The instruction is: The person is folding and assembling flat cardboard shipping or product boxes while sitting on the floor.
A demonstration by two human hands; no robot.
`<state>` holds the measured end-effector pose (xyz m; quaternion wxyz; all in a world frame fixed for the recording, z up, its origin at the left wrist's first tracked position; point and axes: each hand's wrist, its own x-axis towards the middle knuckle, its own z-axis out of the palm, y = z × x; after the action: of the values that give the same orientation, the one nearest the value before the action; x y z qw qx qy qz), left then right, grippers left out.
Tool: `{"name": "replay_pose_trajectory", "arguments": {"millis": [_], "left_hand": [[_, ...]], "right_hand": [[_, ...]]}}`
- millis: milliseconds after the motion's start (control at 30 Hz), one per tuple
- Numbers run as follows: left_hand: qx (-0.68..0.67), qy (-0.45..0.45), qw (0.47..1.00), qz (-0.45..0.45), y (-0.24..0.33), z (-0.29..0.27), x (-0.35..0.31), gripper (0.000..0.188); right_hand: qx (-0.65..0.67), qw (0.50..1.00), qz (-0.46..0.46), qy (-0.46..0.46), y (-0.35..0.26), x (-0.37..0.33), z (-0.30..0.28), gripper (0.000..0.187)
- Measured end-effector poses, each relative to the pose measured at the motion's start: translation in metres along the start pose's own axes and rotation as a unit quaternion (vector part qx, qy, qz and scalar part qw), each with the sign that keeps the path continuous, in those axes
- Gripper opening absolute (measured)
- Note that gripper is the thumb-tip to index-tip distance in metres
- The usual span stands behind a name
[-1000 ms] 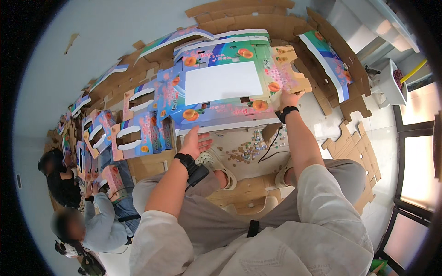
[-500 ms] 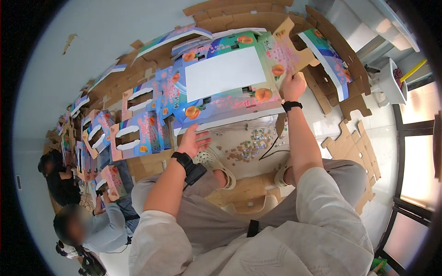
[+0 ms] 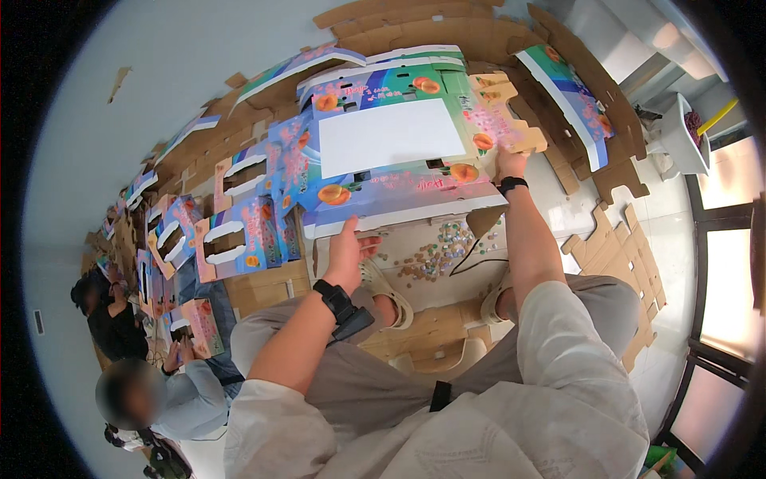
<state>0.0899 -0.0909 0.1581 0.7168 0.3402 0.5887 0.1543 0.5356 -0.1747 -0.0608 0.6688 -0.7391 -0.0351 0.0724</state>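
Note:
A flat printed cardboard box blank [image 3: 415, 188], blue, purple and green with orange fruit pictures and a large white panel, lies in front of me. My left hand [image 3: 349, 254] is at its near white edge, thumb on top and fingers partly below. At the blank's right end, my right hand [image 3: 511, 163] grips the side by the fruit print, its fingers mostly hidden. Just beyond that hand a bare brown flap [image 3: 523, 137] sticks out. Left of the blank, folded carton pieces with handle openings [image 3: 231, 243] overlap its side.
Brown cardboard sheets [image 3: 447, 36] line the back, with another printed strip [image 3: 570, 108] at right. Small round pieces [image 3: 439, 255] lie scattered on the floor between my feet. Cut cardboard [image 3: 618, 251] lies to the right, near a white bin [image 3: 685, 136]. Two people sit at far left, one handling a carton [image 3: 199, 327].
My left hand has closed from spread fingers onto the near edge. My right hand has shifted slightly down, and the brown flap at the right end has dropped lower.

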Motion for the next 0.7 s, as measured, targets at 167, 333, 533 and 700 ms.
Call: {"name": "replay_pose_trajectory", "arguments": {"millis": [167,333,533,700], "left_hand": [[0.007,0.011,0.985,0.174,0.012,0.017,-0.024,0.037],[-0.043,0.036,0.991,0.119,0.014,0.011,-0.020,0.035],[-0.101,0.079,0.992,-0.006,0.008,-0.020,0.006,0.035],[-0.110,0.109,0.988,0.025,0.008,-0.028,0.017,0.037]], "right_hand": [[0.013,0.995,0.095,-0.035,0.010,0.007,-0.002,0.095],[0.136,0.983,0.110,-0.051,0.012,0.001,0.000,0.089],[0.006,0.996,0.037,-0.077,-0.042,-0.029,-0.001,0.053],[-0.069,0.994,0.027,-0.077,-0.059,-0.059,0.005,0.043]]}}
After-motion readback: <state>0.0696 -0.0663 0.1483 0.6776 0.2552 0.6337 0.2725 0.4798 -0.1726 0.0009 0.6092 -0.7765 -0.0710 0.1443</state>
